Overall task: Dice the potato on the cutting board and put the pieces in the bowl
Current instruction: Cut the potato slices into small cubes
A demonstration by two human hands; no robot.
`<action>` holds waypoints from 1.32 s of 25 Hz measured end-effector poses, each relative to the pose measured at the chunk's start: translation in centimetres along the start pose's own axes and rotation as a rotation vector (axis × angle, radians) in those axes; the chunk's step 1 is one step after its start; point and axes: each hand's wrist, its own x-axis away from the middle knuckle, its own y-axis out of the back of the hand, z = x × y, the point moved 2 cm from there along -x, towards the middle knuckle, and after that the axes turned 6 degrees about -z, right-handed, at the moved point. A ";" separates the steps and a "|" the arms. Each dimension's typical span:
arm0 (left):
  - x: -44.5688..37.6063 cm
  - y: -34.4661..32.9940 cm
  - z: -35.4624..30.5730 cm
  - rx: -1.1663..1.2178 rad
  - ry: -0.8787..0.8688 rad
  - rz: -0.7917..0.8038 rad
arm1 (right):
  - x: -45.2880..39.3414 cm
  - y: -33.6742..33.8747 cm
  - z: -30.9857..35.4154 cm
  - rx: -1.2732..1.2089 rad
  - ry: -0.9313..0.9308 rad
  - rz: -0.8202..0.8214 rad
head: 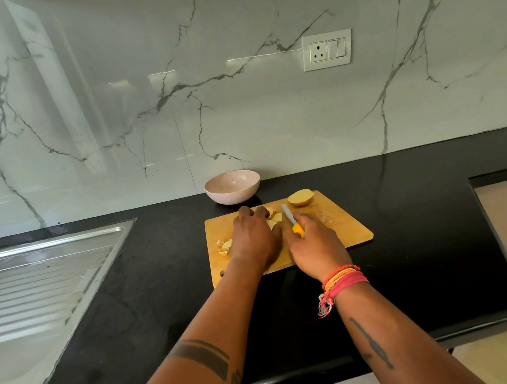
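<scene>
A wooden cutting board (342,223) lies on the black counter. A potato half (300,198) sits at the board's far edge, cut face toward me. My left hand (255,238) rests over cut potato slices (275,217), its fingers curled on them. More small diced pieces (225,246) lie at the board's left side. My right hand (314,244) grips the yellow handle of a knife (289,217), whose blade points away from me just right of the slices. A pale pink bowl (232,187) stands behind the board by the wall, with nothing visible inside.
A steel sink drainboard (38,280) takes up the counter's left. The black counter (434,220) runs right to a step at its edge. A marble backsplash with a wall socket (327,50) rises behind.
</scene>
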 end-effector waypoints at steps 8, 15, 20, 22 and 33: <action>-1.0 -0.1 -0.5 -0.059 0.066 -0.018 | -0.1 -0.2 -0.3 0.015 0.010 0.016; 0.6 2.2 -0.9 -0.166 -0.165 -0.134 | 0.2 0.3 -0.6 -0.012 0.001 -0.036; 2.5 1.3 0.2 -0.235 -0.290 0.063 | 1.0 0.5 -0.6 -0.015 -0.014 0.024; 3.0 1.2 0.3 -0.224 -0.284 0.104 | 1.4 0.5 -0.7 -0.028 -0.019 0.020; 0.9 2.4 -1.5 -0.048 -0.118 0.181 | 1.6 1.0 -1.1 -0.090 -0.046 -0.006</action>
